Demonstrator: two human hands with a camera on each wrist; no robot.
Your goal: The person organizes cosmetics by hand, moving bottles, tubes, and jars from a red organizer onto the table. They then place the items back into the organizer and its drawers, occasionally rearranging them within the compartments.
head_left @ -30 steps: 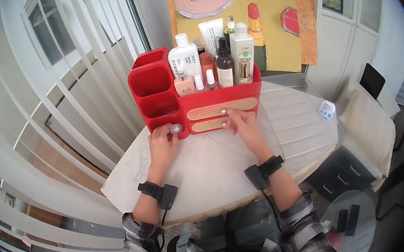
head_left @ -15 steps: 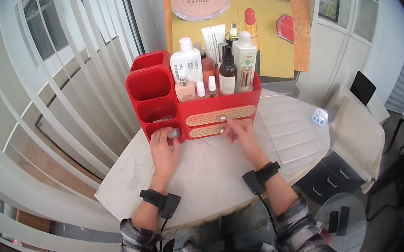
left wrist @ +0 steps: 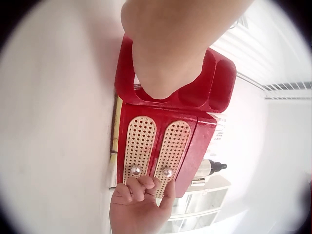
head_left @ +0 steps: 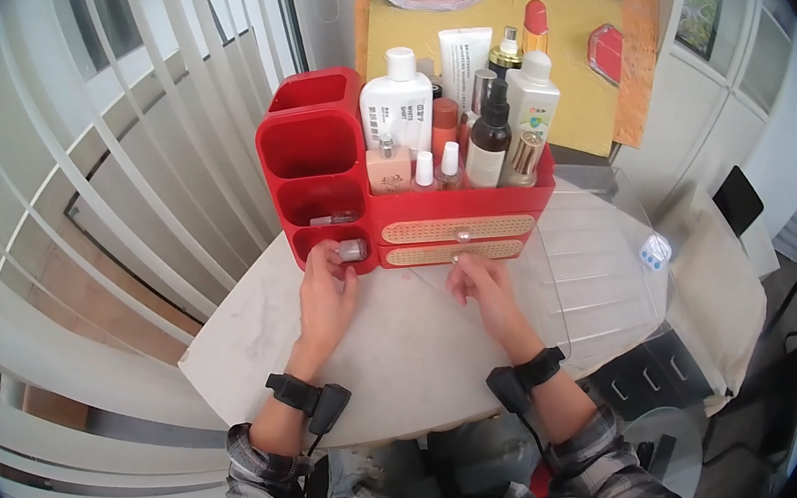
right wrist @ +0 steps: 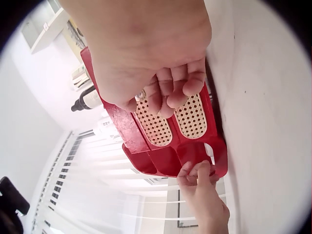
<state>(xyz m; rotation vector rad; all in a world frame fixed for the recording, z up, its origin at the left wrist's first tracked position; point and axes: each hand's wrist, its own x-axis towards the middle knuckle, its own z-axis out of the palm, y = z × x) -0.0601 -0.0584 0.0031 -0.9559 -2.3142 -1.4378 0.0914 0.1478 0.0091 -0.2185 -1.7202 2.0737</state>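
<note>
A red cosmetics organizer (head_left: 457, 202) stands on the marble-look table, with open cubbies on its left and two drawers (head_left: 417, 234) with woven fronts and round knobs on its right. My left hand (head_left: 328, 302) reaches into the lowest cubby, where its fingers pinch the end of a small clear bottle (head_left: 352, 251). In the cubby above lies a slim clear vial (head_left: 340, 217). My right hand (head_left: 491, 292) hovers just in front of the lower drawer, its fingers loosely curled close to the knobs (left wrist: 167, 171) and holding nothing. Both drawers are closed.
The organizer's top tray holds a white bottle (head_left: 398, 105), a dark spray bottle (head_left: 490, 143), a white tube (head_left: 466, 66) and several small bottles. A clear ridged mat (head_left: 601, 274) covers the table's right side. Behind stands a yellow makeup painting (head_left: 451, 28); vertical blinds hang left.
My right hand has drawn down from the upper drawer's knob toward the lower one. The left hand stays at the small bottle in the bottom cubby. The head view has shifted slightly.
</note>
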